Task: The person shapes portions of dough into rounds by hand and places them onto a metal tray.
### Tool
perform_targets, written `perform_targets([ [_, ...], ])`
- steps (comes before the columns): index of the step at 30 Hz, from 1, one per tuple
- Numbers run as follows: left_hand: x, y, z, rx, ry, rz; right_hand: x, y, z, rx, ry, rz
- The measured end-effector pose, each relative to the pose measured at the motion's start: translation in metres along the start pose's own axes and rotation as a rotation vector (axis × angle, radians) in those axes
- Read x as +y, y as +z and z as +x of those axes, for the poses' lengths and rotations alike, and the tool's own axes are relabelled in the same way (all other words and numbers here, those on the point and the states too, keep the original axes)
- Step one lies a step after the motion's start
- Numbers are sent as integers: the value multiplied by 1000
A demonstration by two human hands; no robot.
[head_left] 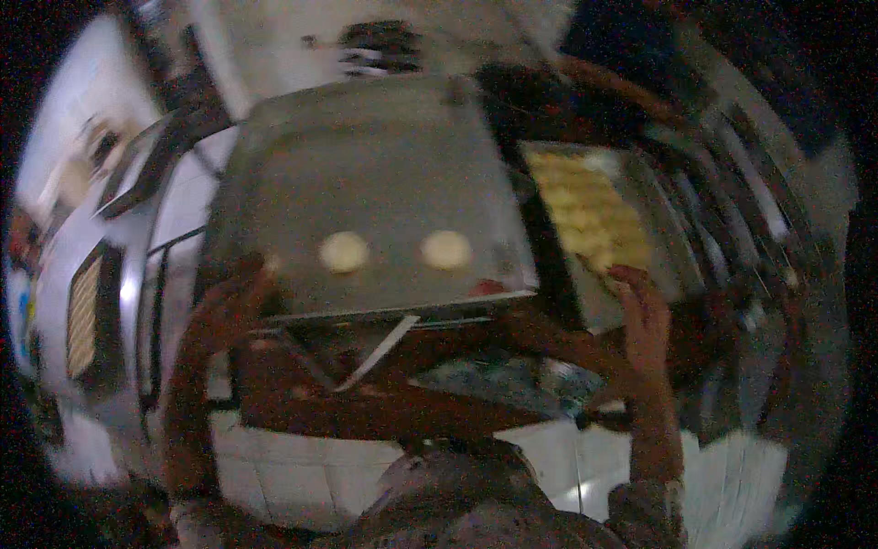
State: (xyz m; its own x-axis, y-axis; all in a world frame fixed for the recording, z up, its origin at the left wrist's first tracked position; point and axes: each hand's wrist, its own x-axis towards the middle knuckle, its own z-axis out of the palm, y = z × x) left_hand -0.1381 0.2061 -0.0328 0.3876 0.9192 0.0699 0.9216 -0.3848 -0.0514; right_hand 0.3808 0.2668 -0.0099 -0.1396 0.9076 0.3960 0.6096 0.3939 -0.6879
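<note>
A large flat metal tray lies before me with two pale round dough pieces on its near half, side by side. My left hand is at the tray's near left corner. Its fingertips meet a small pale spot that may be another dough piece; blur hides their grip. To the right stands a smaller tray holding rows of yellow dough pieces. My right hand reaches over this tray's near part, fingertips close to the nearest yellow pieces. Darkness and blur hide whether it grips one.
Crossed metal legs show under the large tray's near edge. At the far left is a ridged tan item beside a pale surface. A bluish plastic-like bundle lies below the tray. White floor tiles show near me.
</note>
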Motion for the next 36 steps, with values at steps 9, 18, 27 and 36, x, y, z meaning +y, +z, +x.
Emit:
perform_targets([
  [9, -32, 13, -19, 152, -124, -358, 157, -41, 6, -68, 190, -426],
  [18, 78, -7, -53, 608, -690, -185, 228, -24, 41, -216, -6, -675],
  [27, 191, -23, -25, 287, -609, -995, 56, -132, 85, 209, -167, -598],
  [36, 273, -19, 50, 212, -33, -1202, -76, 7, -11, -902, -237, 61],
])
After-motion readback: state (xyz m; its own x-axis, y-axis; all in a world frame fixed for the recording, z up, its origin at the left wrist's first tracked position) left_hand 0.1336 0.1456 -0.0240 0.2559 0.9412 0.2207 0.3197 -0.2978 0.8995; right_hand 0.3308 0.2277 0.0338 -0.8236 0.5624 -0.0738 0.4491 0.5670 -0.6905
